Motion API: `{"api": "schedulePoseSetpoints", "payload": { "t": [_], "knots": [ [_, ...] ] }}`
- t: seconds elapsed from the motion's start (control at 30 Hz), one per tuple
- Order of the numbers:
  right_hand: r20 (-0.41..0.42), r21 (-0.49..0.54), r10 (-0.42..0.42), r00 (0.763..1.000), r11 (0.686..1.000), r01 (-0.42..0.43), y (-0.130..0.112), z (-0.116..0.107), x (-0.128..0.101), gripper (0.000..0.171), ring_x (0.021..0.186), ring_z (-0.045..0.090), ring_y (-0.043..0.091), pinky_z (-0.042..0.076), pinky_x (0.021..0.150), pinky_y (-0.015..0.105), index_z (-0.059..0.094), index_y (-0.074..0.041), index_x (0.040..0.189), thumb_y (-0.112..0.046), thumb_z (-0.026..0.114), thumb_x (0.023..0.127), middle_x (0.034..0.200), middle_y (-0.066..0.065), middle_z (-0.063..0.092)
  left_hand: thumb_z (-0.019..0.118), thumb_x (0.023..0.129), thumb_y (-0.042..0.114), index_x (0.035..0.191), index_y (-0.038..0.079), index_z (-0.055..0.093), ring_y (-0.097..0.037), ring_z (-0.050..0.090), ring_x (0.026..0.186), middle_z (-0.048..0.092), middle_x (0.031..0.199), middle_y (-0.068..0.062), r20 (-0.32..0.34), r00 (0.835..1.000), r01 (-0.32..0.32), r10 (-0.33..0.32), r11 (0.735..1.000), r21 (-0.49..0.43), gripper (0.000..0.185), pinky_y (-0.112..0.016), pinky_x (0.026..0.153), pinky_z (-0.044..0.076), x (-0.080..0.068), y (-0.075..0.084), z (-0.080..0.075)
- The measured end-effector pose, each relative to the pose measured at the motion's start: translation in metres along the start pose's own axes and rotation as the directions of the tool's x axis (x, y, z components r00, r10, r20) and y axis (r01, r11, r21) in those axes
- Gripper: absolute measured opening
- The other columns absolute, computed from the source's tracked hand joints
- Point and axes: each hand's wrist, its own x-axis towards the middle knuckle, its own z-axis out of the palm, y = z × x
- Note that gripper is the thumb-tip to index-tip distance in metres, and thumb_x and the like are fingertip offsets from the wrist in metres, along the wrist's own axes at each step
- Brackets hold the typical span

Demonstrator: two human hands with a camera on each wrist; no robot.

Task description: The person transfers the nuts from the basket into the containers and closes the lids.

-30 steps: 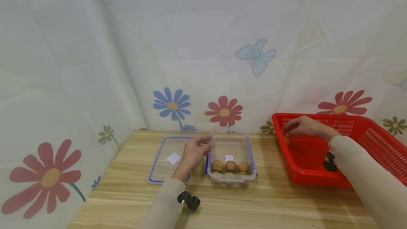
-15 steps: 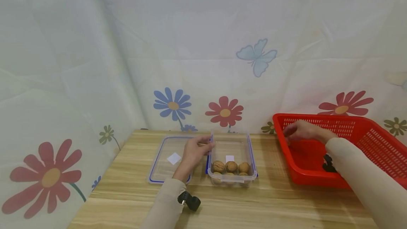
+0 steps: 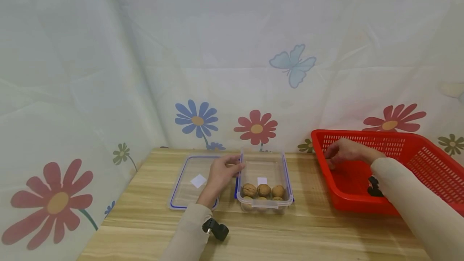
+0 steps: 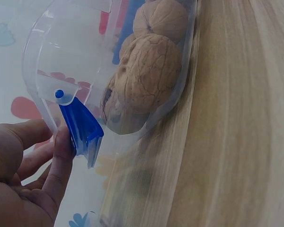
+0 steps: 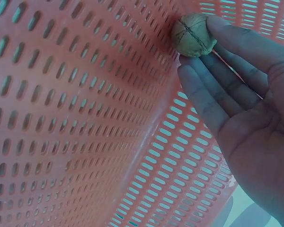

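A clear plastic food container [image 3: 262, 203] with blue clips stands on the table, several walnuts [image 3: 264, 190] gathered at its near end. My left hand [image 3: 221, 174] holds the container's left rim. The left wrist view shows the thumb and fingertips at that rim beside a blue clip [image 4: 80, 125], with large walnuts [image 4: 151, 71] behind the clear wall. Inside the red basket [image 3: 335, 196], near its left wall, is my right hand [image 3: 346, 151]. Its thumb and fingers pinch a single walnut [image 5: 194, 35] beside the slotted wall in the right wrist view; the head view hides this walnut.
Left of the container, a clear lid [image 3: 181, 188] with a blue seal lies flat on the wooden table [image 3: 308, 233]. A flower-printed curtain [image 3: 224, 51] hangs right behind the table. The basket takes up the right side.
My right hand has dipped slightly lower and to the right in the basket, and the walnut seen below its fingers is now hidden in the head view. The left hand keeps its place.
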Motion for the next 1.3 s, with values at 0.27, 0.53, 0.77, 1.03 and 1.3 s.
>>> {"api": "schedulePoseSetpoints", "payload": {
  "t": [0.27, 0.53, 0.77, 1.03, 1.3],
  "knots": [
    [-0.019, -0.020, 0.007, 1.000, 1.000, -0.007, -0.003, -0.001, -0.003, 0.043, 0.100, 0.065, 0.026, 0.055, 0.102, 0.063, 0.075, -0.004, 0.126, -0.019, 0.088, 0.088, 0.113, 0.008, 0.074, 0.078, 0.097, 0.004, 0.130, -0.009, 0.070, -0.040, 0.076, 0.094, 0.073, 0.106, -0.020, -0.002, 1.000, -0.012, 0.012, 1.000, -0.014, 0.036, -0.031, 0.074, 0.066, 0.001, -0.002, 0.000],
    [-0.087, -0.040, -0.045, 0.995, 0.998, 0.041, -0.013, -0.007, -0.010, 0.048, 0.105, 0.064, 0.029, 0.060, 0.097, 0.057, 0.074, -0.004, 0.130, -0.022, 0.088, 0.089, 0.119, 0.011, 0.073, 0.078, 0.097, 0.005, 0.130, -0.008, 0.070, -0.033, 0.076, 0.092, 0.073, 0.108, -0.019, -0.001, 1.000, 0.000, 0.000, 1.000, -0.004, 0.036, -0.031, 0.076, 0.066, 0.001, -0.001, 0.001],
    [-0.121, -0.031, -0.063, 0.991, 0.998, 0.059, -0.025, -0.015, -0.017, 0.047, 0.107, 0.061, 0.031, 0.062, 0.095, 0.053, 0.073, -0.002, 0.132, -0.023, 0.086, 0.092, 0.121, 0.012, 0.073, 0.076, 0.098, 0.003, 0.131, -0.008, 0.070, -0.032, 0.076, 0.092, 0.073, 0.109, -0.020, -0.002, 1.000, 0.001, -0.001, 1.000, 0.000, 0.035, -0.031, 0.076, 0.066, 0.001, 0.001, 0.001],
    [-0.160, -0.012, -0.078, 0.984, 0.997, 0.077, -0.032, -0.022, -0.027, 0.051, 0.106, 0.063, 0.031, 0.062, 0.095, 0.054, 0.071, 0.000, 0.135, -0.029, 0.084, 0.094, 0.122, 0.013, 0.073, 0.077, 0.098, 0.004, 0.130, -0.008, 0.070, -0.031, 0.076, 0.093, 0.073, 0.108, -0.019, -0.003, 1.000, 0.002, -0.002, 1.000, 0.005, 0.036, -0.032, 0.076, 0.066, 0.001, 0.002, 0.001],
    [-0.201, -0.003, -0.065, 0.977, 0.998, 0.066, -0.038, -0.028, -0.034, 0.058, 0.104, 0.066, 0.029, 0.063, 0.094, 0.052, 0.069, -0.002, 0.138, -0.035, 0.085, 0.093, 0.125, 0.014, 0.073, 0.077, 0.098, 0.005, 0.131, -0.007, 0.070, -0.031, 0.076, 0.093, 0.073, 0.107, -0.018, -0.004, 1.000, -0.006, 0.006, 1.000, 0.014, 0.036, -0.032, 0.076, 0.067, 0.002, -0.001, 0.001]
  ]
}}
